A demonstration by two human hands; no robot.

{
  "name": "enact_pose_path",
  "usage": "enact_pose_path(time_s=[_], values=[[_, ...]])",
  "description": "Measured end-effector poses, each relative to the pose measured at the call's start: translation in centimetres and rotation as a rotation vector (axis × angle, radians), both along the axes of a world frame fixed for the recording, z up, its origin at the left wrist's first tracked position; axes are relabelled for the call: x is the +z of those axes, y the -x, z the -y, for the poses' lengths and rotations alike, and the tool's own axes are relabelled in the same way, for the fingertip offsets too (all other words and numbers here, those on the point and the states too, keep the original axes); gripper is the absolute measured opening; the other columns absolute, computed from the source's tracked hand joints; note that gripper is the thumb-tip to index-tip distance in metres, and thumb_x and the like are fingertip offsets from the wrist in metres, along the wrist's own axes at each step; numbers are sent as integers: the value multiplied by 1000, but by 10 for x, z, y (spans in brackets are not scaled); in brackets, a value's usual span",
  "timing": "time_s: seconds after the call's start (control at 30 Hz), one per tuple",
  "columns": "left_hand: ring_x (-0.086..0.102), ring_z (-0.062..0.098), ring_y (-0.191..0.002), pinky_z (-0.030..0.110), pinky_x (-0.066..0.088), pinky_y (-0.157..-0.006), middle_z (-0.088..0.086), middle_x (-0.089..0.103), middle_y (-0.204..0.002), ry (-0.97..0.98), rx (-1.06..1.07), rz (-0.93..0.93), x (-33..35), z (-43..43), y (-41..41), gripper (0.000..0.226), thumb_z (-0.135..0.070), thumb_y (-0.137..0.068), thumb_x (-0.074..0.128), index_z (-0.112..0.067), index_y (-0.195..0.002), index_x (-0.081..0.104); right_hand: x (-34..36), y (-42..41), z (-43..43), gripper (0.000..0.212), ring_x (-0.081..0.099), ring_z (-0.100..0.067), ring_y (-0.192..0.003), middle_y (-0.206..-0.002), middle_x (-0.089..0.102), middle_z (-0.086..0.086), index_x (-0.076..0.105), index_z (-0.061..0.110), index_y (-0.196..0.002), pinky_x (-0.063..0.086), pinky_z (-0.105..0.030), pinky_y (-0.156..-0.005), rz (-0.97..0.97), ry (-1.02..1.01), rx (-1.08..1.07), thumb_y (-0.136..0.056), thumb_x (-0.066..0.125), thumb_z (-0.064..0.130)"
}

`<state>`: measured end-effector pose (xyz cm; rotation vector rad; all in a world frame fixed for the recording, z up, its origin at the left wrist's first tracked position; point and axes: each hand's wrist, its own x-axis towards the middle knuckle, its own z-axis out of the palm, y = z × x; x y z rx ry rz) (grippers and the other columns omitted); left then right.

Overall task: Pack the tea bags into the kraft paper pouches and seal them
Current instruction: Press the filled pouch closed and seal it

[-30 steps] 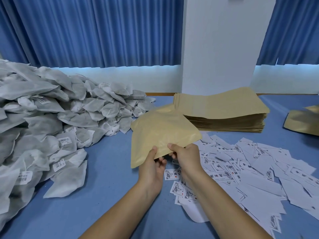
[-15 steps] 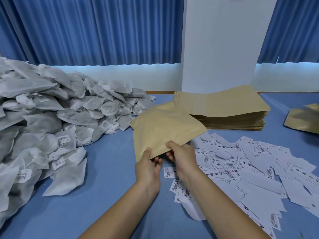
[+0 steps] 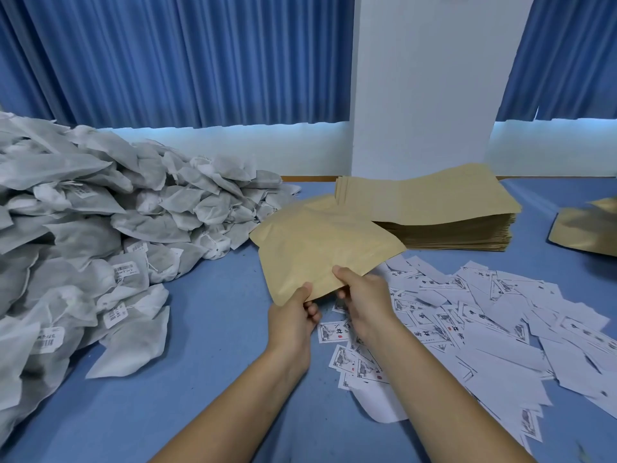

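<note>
Both hands, the left hand point(image 3: 293, 315) and right hand point(image 3: 362, 295), pinch one brown pouch point(image 3: 320, 248) by its near edge; next, I think, pull it open; tea bags point(image 3: 100, 235) wait at nine o'clock.

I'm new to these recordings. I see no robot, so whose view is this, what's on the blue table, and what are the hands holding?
There is no machine: a person works bare-handed, and the camera sits on their head, looking forward and down, so the arms enter from the bottom. The left hand and right hand both pinch the near edge of one brown paper pouch over the blue table. On the left lies a big heap of white tea bags; behind the held pouch, a flat stack of pouches; on the right, loose printed paper slips.
</note>
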<state>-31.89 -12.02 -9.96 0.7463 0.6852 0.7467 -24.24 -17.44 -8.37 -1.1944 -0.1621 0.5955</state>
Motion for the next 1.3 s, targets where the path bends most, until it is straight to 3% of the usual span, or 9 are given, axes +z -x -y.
enact_pose_path(time_s=[0.2,0.37,0.57,0.63,0.73,0.9,1.07,1.17,1.3], values=[[34,8,-37,19,33,-38,-3,38,-51,1,43,-21,1,-5,2,13,0,-89,56,-8,-80,50,1,-6,1,6,48,-10,-47,-72,62,-5,62,4,-82,41,-20,-50,46,41,13,-84,67,1],[33,8,-37,19,34,-38,-3,36,-53,12,60,-37,0,-5,1,16,-2,-89,58,-9,-78,48,3,-24,12,13,45,-14,-51,-74,61,-7,59,5,-75,39,-22,-49,52,55,-139,-83,71,5],[59,9,-49,21,51,-49,-3,65,-60,37,101,123,-2,10,-4,4,-12,-94,56,-14,-92,59,5,-21,14,11,47,-12,-51,-80,63,-10,64,1,-93,43,-21,-55,110,36,83,-83,69,2],[54,9,-47,21,48,-47,-3,62,-56,3,22,114,-1,9,-7,5,-15,-96,54,-13,-94,59,6,-18,12,11,52,-10,-52,-80,66,-7,64,2,-94,43,-18,-49,74,-15,153,-84,67,0],[39,6,-39,19,36,-42,-5,44,-49,-46,-8,21,-3,5,-9,13,-14,-97,53,-12,-85,54,6,-23,14,5,53,-11,-54,-70,64,1,64,10,-83,41,-19,-45,119,23,-46,-88,65,10],[33,4,-36,21,28,-45,-10,41,-42,-124,29,-109,-7,1,-8,25,-17,-94,58,-14,-71,50,5,-30,19,15,58,-17,-64,-69,64,-1,64,11,-75,47,-28,-62,314,158,-184,-88,66,17],[29,9,-38,21,28,-40,-6,38,-48,-99,-114,-2,-5,4,-5,20,-21,-94,57,-15,-77,49,7,-28,17,31,50,-16,-40,-54,55,-6,57,8,-70,37,-22,-39,266,123,-205,-96,52,23],[26,9,-39,20,27,-41,-5,36,-48,-128,-189,-54,-4,5,-6,23,-19,-95,56,-15,-73,47,8,-29,17,33,48,-10,-36,-54,52,-4,55,11,-69,37,-19,-37,274,191,-232,-99,47,24],[24,8,-38,19,20,-40,-7,36,-44,-159,-62,-127,-4,-1,-6,22,-13,-92,55,-14,-71,49,4,-21,15,32,45,-14,-37,-51,52,-6,56,8,-70,35,-21,-38,300,178,-154,-99,47,21]])
